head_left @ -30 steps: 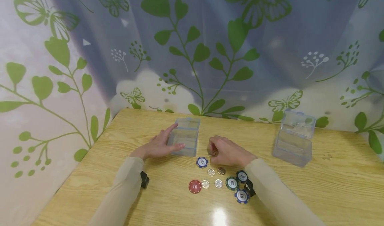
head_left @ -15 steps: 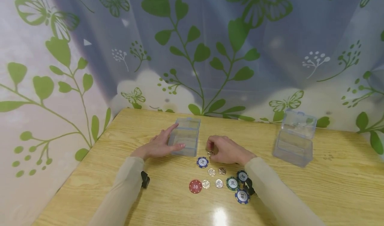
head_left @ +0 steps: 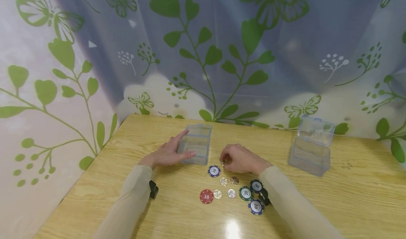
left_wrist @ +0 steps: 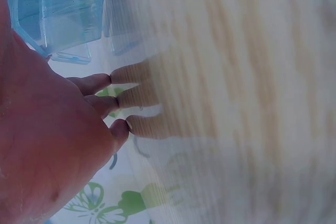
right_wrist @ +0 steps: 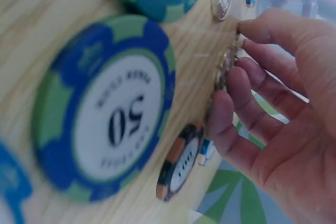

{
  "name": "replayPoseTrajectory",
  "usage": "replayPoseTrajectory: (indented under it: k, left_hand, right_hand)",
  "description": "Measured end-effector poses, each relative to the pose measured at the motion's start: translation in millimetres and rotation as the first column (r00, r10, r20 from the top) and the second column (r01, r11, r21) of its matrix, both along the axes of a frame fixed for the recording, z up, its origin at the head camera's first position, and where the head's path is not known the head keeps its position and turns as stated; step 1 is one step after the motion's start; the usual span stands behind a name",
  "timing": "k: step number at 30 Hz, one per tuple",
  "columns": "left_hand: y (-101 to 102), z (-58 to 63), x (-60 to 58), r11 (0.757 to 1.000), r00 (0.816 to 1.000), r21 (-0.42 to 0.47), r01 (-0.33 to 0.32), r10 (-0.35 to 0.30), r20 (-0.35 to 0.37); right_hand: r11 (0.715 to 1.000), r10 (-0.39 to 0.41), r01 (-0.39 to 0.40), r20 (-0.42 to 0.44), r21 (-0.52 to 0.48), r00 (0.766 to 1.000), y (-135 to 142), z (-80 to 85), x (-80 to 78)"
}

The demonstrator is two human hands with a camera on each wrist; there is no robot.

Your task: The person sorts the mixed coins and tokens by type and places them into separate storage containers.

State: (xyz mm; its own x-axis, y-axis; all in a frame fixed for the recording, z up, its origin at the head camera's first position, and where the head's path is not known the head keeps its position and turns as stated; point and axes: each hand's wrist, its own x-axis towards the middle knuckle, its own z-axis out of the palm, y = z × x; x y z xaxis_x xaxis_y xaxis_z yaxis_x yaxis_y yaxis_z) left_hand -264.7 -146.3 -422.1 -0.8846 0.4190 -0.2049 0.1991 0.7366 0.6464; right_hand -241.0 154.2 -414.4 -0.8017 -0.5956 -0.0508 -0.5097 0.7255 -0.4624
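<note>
My left hand (head_left: 168, 154) lies spread along the left side of a clear plastic box (head_left: 194, 145) with its lid flipped back. Thumb and index finger reach along the box; in the left wrist view, other fingertips touch the tabletop. Right of that box, my right hand (head_left: 243, 158) has curled fingers and pinches a small gold coin (head_left: 223, 163) low over the table. Part of the coin is hidden by the fingers. Just left of it lies a blue 10 poker chip (head_left: 214, 171). Below are several more coins (head_left: 223, 181) and a red 10 chip (head_left: 206, 196).
By my right wrist sit a green 20 chip (head_left: 245, 193), a 50 chip (right_wrist: 118, 116) and another blue chip (head_left: 256, 207). An orange-and-black chip (right_wrist: 180, 162) shows beyond the 50. A second clear box (head_left: 309, 158), lid up, stands right. A patterned curtain (head_left: 215, 55) hangs behind the table.
My right hand shifts very slightly left and then back right, its fingertips staying at the gold coin. The left hand, boxes and chips hold their places.
</note>
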Motion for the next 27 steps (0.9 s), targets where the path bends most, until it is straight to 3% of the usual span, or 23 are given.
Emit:
replayPoseTrajectory:
  k: [5, 10, 20, 27]
  left_hand:
    - [-0.3, 1.2, 0.5, 1.000, 1.000, -0.007, 0.002, -0.002, -0.011]
    - [-1.0, 2.2, 0.8, 1.000, 1.000, -0.013, -0.002, 0.002, -0.016]
    - [0.2, 1.1, 0.4, 1.000, 1.000, -0.005, -0.001, 0.001, -0.015]
    - [0.0, 1.7, 1.1, 1.000, 1.000, -0.006, -0.001, 0.001, -0.014]
  right_hand:
    - [1.000, -0.016, 0.014, 0.085, 0.023, 0.996, 4.6, 4.3, 10.8]
    - [0.998, -0.002, -0.002, 0.075, 0.056, 0.997, 4.3, 7.3, 16.6]
    - [0.995, 0.054, -0.063, 0.111, 0.083, 0.992, -0.8, 18.4, 8.2]
    - [0.991, -0.016, -0.007, 0.174, 0.131, 0.985, -4.8, 18.6, 5.9]
